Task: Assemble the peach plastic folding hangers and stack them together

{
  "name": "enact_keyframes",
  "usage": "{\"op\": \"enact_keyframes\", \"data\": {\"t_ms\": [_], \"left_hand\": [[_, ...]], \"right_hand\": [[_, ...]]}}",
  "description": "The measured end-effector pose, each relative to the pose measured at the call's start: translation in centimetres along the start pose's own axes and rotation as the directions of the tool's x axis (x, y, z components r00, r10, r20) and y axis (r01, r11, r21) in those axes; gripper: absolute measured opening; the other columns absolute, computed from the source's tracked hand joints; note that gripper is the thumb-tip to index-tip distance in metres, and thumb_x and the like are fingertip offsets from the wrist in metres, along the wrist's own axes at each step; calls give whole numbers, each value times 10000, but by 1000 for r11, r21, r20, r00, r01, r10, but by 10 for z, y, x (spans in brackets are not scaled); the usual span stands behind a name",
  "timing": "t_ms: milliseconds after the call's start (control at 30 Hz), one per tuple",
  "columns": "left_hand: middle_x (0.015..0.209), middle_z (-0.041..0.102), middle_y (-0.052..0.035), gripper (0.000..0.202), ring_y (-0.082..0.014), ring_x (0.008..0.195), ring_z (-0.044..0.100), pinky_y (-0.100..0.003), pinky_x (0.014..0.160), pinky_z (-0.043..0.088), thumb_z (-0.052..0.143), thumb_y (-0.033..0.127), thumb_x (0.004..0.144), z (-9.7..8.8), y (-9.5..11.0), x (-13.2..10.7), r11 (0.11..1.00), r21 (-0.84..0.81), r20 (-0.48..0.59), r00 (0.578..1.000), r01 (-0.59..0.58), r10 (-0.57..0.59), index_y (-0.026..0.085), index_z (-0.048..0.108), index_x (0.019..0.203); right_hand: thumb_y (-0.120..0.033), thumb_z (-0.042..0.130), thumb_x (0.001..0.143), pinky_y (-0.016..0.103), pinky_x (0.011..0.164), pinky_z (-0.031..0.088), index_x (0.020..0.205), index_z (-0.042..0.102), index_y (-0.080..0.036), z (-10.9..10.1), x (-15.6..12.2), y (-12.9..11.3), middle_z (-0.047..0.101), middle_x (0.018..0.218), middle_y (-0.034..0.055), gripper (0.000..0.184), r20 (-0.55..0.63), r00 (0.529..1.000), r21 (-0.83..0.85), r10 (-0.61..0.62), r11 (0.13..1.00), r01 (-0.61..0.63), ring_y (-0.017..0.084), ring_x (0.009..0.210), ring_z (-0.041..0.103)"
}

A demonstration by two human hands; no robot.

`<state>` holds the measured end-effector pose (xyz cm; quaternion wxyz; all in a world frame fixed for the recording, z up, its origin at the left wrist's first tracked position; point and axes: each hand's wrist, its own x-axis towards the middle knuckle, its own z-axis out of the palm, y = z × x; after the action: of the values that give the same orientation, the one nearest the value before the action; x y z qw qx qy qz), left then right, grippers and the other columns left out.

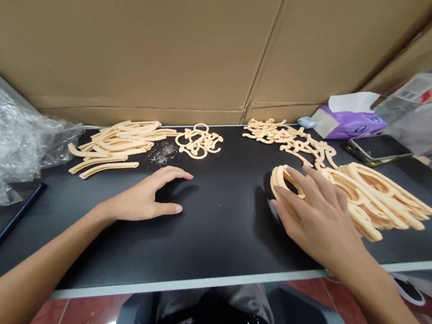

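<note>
My left hand [148, 194] hovers over the black tabletop [209, 242] with thumb and fingers apart, holding nothing. My right hand [318, 206] lies across the left end of a pile of cream-coloured ring-ended pieces [383, 197]. Its fingers are spread over a ring-shaped end [278, 180] and appear to touch it; part of the pile is hidden beneath the palm. Long curved cream strips [123, 141] lie in a heap beyond my left hand. Beside them is a small heap of thin curved hook-like pieces [198, 141]. More small curved pieces [289, 138] are scattered beyond my right hand.
A cardboard wall [154, 45] closes off the back. Clear plastic wrap [9, 139] and a dark flat panel [10, 224] are at left. A purple tissue pack [350, 123], a phone [381, 146] and plastic bags [424, 119] stand at back right. Grey crumbs [163, 152] lie near the strips.
</note>
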<state>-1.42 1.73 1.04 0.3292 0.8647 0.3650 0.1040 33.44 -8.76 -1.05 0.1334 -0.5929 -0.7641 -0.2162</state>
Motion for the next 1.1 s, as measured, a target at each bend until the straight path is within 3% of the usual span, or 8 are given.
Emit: {"op": "enact_keyframes", "data": {"t_ms": [167,300,467,667,967,1100], "left_hand": [[1519,452,-38,590,-253,1404,429,-443,1224,322,683,428,889,0,0,1,1000,-15,6,1000,8,-8,320,462,1425],[1513,459,-34,590,-252,1392,441,-440,1215,336,681,439,892,0,-1,1,1000,-11,6,1000,-3,4,326,460,1427],[1508,470,-44,583,-257,1385,456,-439,1202,358,669,440,899,0,-2,1,1000,-3,-2,1000,-11,11,316,463,1430],[1493,496,-44,587,-260,1368,485,-423,1174,405,675,450,885,0,-4,1,1000,16,-23,999,-23,23,312,481,1422],[1499,485,-29,589,-246,1373,474,-409,1184,389,675,449,889,0,-3,1,1000,9,-12,1000,-16,16,321,470,1426],[1501,477,-27,589,-240,1374,465,-406,1192,371,676,443,893,0,-2,1,1000,1,0,1000,-10,10,317,463,1427]], "right_hand": [[-294,502,994,564,1037,436,1078,721,-176,2,4,3,613,1388,158,262,-24,1000,66,-16,998,18,397,1373,482],[-303,435,1019,505,1048,437,1122,715,-198,3,19,20,702,1269,119,315,9,999,207,-33,978,30,319,1293,578],[-371,353,1021,505,1064,422,1149,729,-190,9,54,48,730,1242,103,437,180,983,275,-43,961,-9,299,1230,628],[-402,330,985,519,997,455,1116,761,-226,16,78,54,751,1204,72,484,445,889,235,-111,972,3,318,1120,678],[-439,344,983,484,951,466,1048,784,-260,12,75,51,763,1130,55,479,467,882,189,-62,982,-31,305,1033,700],[-526,408,952,491,928,478,1057,779,-252,8,75,47,765,1122,61,473,478,878,175,-33,983,-58,320,1001,706]]}}
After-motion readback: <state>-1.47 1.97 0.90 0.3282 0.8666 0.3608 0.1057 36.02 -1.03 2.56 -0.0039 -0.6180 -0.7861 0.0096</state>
